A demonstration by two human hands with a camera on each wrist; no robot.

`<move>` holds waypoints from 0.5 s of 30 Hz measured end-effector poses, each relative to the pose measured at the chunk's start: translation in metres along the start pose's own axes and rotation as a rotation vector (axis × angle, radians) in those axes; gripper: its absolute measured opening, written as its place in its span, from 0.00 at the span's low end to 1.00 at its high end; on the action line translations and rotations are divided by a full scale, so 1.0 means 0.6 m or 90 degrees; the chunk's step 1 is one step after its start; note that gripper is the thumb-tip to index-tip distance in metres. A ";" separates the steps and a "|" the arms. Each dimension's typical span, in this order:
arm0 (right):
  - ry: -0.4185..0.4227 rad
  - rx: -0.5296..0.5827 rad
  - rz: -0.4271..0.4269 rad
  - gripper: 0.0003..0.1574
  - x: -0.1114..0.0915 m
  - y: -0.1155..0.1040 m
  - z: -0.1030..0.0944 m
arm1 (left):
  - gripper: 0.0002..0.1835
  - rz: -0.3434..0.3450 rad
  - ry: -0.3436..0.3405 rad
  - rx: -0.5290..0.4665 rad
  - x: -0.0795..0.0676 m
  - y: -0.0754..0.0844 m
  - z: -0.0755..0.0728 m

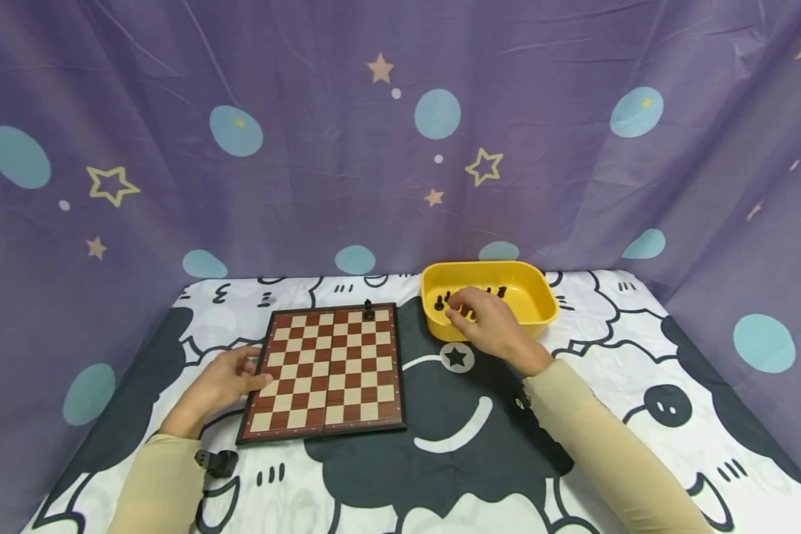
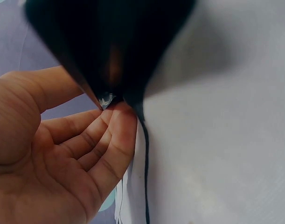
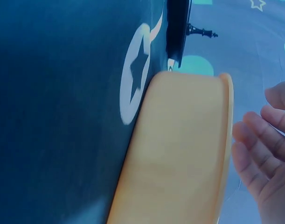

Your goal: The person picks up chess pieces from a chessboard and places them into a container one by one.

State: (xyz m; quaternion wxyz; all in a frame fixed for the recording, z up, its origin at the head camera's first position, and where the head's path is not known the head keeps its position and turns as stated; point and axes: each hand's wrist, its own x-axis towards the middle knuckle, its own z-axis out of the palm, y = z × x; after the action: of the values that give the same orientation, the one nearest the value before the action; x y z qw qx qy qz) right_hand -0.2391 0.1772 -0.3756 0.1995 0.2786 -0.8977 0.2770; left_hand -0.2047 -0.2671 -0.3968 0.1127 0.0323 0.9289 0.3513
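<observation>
A folding chessboard [image 1: 330, 371] with brown and cream squares lies on the left. My left hand [image 1: 223, 378] grips its left edge, thumb on top. In the left wrist view, the fingers of my left hand [image 2: 81, 140] touch the board's dark edge [image 2: 109, 42] from below. One tall black chess piece [image 1: 369, 311] stands on the far edge row, also seen upright in the right wrist view. My right hand [image 1: 487, 322] hovers over the near rim of a yellow tub [image 1: 534, 297], fingers loosely bent. Nothing shows between the fingers of my right hand [image 3: 268, 144] in the right wrist view.
Several small black chess pieces [image 1: 439, 302] sit in the tub, partly hidden by my right hand. A patterned cloth [image 1: 454, 475] covers the table. A purple curtain [image 1: 294, 185] with stars and dots hangs behind and at both sides.
</observation>
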 end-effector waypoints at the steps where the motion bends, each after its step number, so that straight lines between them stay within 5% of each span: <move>1: 0.002 -0.001 -0.004 0.09 0.002 -0.003 0.002 | 0.40 -0.001 0.001 0.000 0.000 0.000 0.000; 15: -0.023 0.043 -0.023 0.10 0.036 -0.050 0.035 | 0.40 0.003 0.000 0.001 0.002 0.000 0.001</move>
State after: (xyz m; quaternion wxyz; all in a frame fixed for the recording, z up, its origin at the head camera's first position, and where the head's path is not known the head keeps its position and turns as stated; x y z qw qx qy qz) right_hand -0.2416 0.1351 -0.3688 0.1788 0.3065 -0.8860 0.2986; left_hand -0.2054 -0.2668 -0.3977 0.1121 0.0348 0.9289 0.3512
